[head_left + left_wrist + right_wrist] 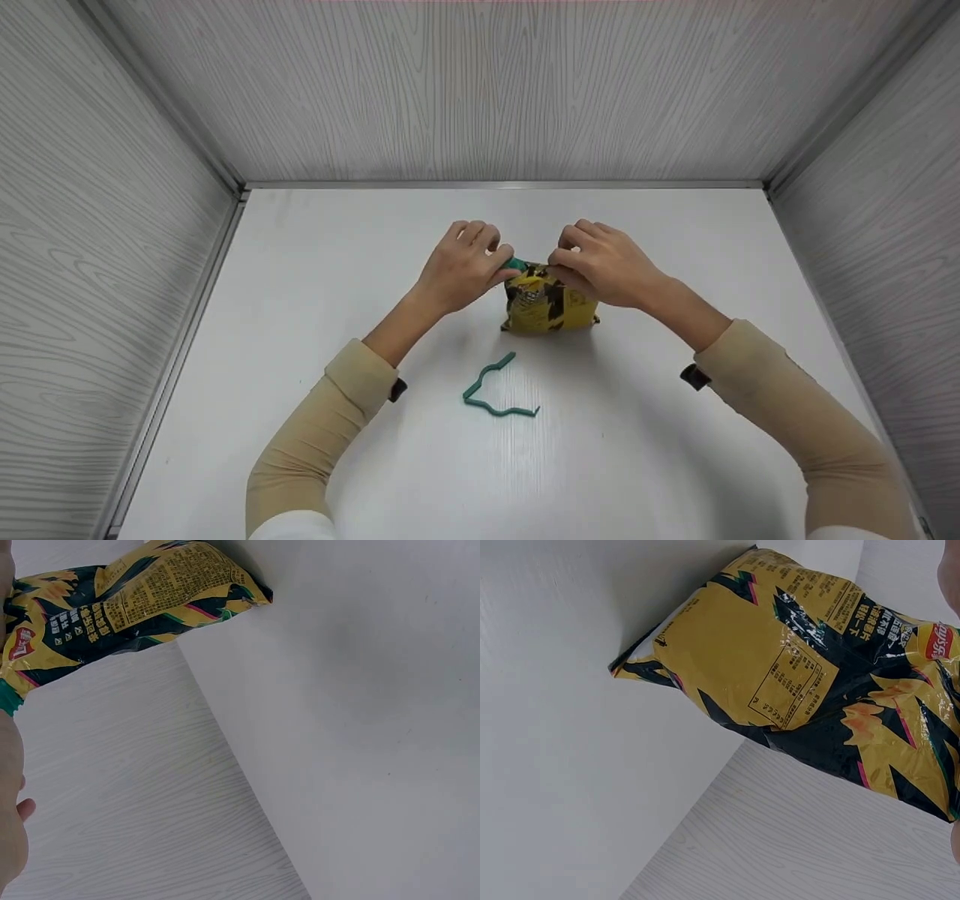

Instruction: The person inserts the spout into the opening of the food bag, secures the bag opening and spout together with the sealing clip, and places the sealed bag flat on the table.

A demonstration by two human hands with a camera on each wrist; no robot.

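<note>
1. I see the snack bag (550, 304) standing near the middle of the desk (300, 300), yellow and black, its gathered top pinched between both hands.
2. My left hand (459, 264) has its fingers curled at the bag's top left corner, pinching a green clip (516, 263) against the foil; only a small piece of that clip shows between the fingers.
3. My right hand (600, 262) has its fingers curled on the top right of the bag, pinching the folded edge just beside the left hand.
4. To do this well, I judge that I should keep the fold flat and tight under the right fingers while the left works the clip along it; a bunched fold would likely let the clip slip off.
5. I would keep the bag's base on the desk, since the foil looks slick and the bag looks light, so it could tip towards me.
6. A second green clip (496, 390) lies open on the desk just in front of the bag, apart from it and between my forearms; I should not sweep it with a sleeve.
7. Grey wood-grain walls (112, 262) close the desk on the left, right and back. The bag sits well apart from all three, so I have open room on every side.
</note>
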